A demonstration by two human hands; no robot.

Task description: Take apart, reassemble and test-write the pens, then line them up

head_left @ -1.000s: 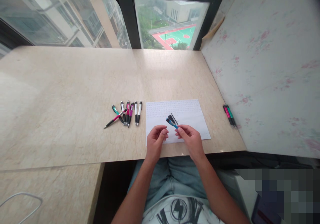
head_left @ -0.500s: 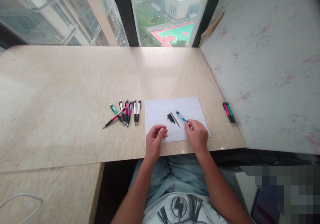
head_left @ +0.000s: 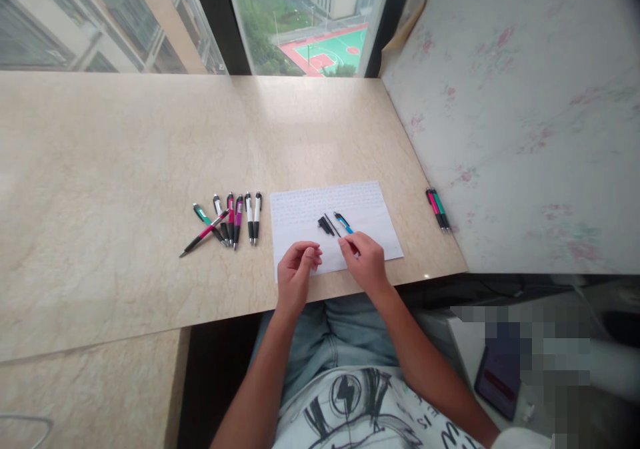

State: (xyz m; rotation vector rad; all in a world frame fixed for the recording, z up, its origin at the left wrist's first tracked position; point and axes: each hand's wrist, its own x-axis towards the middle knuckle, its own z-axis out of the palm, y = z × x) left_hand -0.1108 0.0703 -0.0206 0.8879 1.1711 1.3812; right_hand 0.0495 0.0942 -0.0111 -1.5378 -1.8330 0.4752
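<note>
A white sheet of paper (head_left: 300, 219) with faint writing lies near the desk's front edge. On it rest a thin black refill with a small black pen part (head_left: 327, 225) and a blue pen barrel (head_left: 343, 222). My right hand (head_left: 365, 260) is over the sheet's lower right, fingers closed at the near end of the blue barrel. My left hand (head_left: 296, 270) hovers at the sheet's lower left, fingers curled together; whatever they hold is hidden.
A row of several pens (head_left: 230, 217), pink, green and white, lies left of the paper. Two more pens (head_left: 438, 209) lie by the right wall panel (head_left: 510, 115). The beige desk (head_left: 125, 169) runs to windows at the back.
My right hand carried the blue barrel from in front of me out onto the paper beside the black parts. The camera view shifted right and down.
</note>
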